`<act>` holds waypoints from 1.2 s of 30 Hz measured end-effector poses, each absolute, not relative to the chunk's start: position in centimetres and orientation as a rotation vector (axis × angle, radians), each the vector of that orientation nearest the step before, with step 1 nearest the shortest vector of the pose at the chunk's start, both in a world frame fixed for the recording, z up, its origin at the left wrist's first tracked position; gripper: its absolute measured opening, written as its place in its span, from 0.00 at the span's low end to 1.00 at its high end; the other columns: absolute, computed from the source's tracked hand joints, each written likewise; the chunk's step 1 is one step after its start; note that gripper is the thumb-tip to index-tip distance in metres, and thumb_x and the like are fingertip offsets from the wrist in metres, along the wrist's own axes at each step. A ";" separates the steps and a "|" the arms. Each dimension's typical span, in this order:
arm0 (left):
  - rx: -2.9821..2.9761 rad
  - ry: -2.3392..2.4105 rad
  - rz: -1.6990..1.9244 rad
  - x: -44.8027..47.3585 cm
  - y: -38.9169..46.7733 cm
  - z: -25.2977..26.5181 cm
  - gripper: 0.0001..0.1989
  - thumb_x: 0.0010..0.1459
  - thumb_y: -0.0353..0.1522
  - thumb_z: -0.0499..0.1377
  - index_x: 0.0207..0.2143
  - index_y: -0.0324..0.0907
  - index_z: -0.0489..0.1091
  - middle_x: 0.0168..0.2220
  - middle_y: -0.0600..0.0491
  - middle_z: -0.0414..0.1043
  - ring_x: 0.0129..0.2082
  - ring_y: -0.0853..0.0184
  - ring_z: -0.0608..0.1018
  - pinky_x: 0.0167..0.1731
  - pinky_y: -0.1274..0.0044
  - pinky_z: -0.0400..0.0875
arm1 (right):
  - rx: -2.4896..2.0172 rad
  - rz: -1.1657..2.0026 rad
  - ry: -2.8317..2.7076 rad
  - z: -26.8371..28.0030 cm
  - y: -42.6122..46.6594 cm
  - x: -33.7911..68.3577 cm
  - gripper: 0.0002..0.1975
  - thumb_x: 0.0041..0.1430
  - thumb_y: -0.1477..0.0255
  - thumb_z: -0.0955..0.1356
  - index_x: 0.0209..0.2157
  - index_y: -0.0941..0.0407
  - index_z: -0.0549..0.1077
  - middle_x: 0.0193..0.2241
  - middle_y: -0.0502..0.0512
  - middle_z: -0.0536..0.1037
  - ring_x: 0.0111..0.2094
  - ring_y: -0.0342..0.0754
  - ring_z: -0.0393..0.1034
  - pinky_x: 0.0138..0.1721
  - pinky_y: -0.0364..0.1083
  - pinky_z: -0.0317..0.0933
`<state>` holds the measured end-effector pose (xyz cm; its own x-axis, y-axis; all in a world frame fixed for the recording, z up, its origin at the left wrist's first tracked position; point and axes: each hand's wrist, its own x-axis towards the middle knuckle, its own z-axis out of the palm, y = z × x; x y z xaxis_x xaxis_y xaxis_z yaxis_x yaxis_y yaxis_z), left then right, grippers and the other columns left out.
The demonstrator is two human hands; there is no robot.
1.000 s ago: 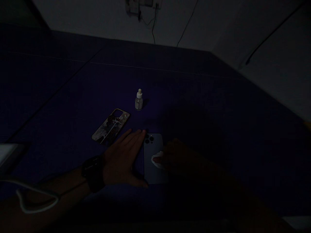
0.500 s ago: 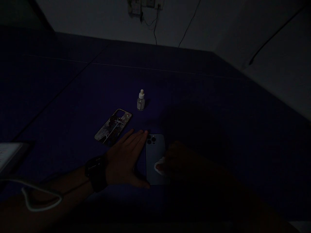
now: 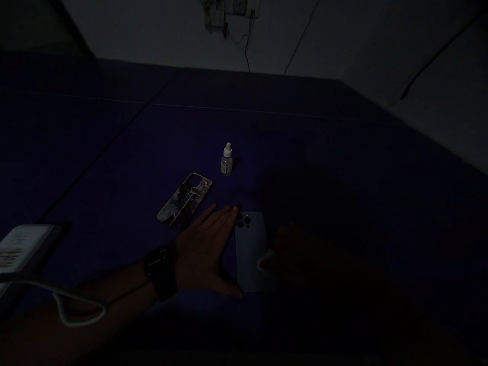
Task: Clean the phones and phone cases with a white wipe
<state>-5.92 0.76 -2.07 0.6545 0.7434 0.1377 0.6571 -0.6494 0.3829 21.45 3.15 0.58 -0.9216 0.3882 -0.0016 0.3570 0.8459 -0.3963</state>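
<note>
A bluish smartphone [image 3: 250, 251] lies back side up on the dark blue surface [image 3: 183, 137], its camera lenses at the far left corner. Flat beside it, my left hand [image 3: 206, 251] has its fingers stretched out, with fingertips and thumb at the phone's left edge. My right hand [image 3: 287, 251], deep in shadow, is closed on a white wipe [image 3: 264, 261] at the phone's right side. Beyond my left fingers rests a patterned phone case [image 3: 186, 199]. A small clear dropper bottle [image 3: 226, 163] with a white cap stands upright farther back.
A white box [image 3: 26, 244] sits at the left edge. A pale cord loop [image 3: 82, 323] hangs across my left forearm. Sockets [image 3: 232, 10] and dark cables [image 3: 247, 46] are on the back wall, and another cable [image 3: 430, 63] runs along the right wall.
My right hand has slid the wipe rightward across the phone's back, toward its right edge. The left hand keeps its place by the phone. The whole view has shifted slightly.
</note>
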 end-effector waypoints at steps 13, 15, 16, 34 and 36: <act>2.574 1.122 0.383 -5.7 0.8 -1.8 0.71 0.40 0.68 0.58 0.70 0.31 0.33 0.68 0.29 0.52 0.68 0.43 0.59 0.66 0.51 0.47 | -0.644 0.524 -2.952 -0.2 3.5 22.0 0.11 0.69 0.67 0.64 0.38 0.50 0.78 0.26 0.50 0.75 0.29 0.45 0.61 0.34 0.47 0.48; 2.574 1.121 0.407 -5.7 0.8 -1.8 0.72 0.39 0.68 0.58 0.70 0.31 0.33 0.68 0.29 0.53 0.68 0.43 0.59 0.67 0.51 0.47 | -0.757 0.519 -2.903 -0.5 3.5 22.0 0.12 0.71 0.66 0.63 0.40 0.50 0.78 0.27 0.50 0.75 0.30 0.45 0.62 0.34 0.47 0.49; 2.575 1.121 0.416 -5.7 0.8 -1.8 0.72 0.39 0.68 0.58 0.70 0.31 0.33 0.68 0.30 0.53 0.68 0.43 0.59 0.67 0.52 0.46 | -0.791 0.516 -2.870 -0.7 3.4 21.8 0.12 0.71 0.66 0.62 0.41 0.50 0.78 0.28 0.51 0.75 0.30 0.45 0.62 0.34 0.47 0.49; 2.559 1.114 0.441 -5.7 0.8 -1.9 0.70 0.42 0.67 0.59 0.71 0.33 0.33 0.68 0.30 0.52 0.68 0.42 0.59 0.66 0.52 0.46 | -0.514 0.356 -2.878 -1.2 2.8 20.8 0.12 0.71 0.66 0.62 0.44 0.51 0.78 0.28 0.51 0.77 0.32 0.47 0.64 0.37 0.48 0.50; 2.568 1.118 0.446 -5.7 0.8 -1.9 0.69 0.42 0.67 0.58 0.71 0.32 0.33 0.68 0.30 0.52 0.68 0.43 0.59 0.66 0.52 0.47 | -0.484 0.284 -2.867 -1.7 2.3 20.5 0.12 0.69 0.65 0.63 0.47 0.50 0.77 0.29 0.51 0.77 0.33 0.48 0.65 0.39 0.49 0.50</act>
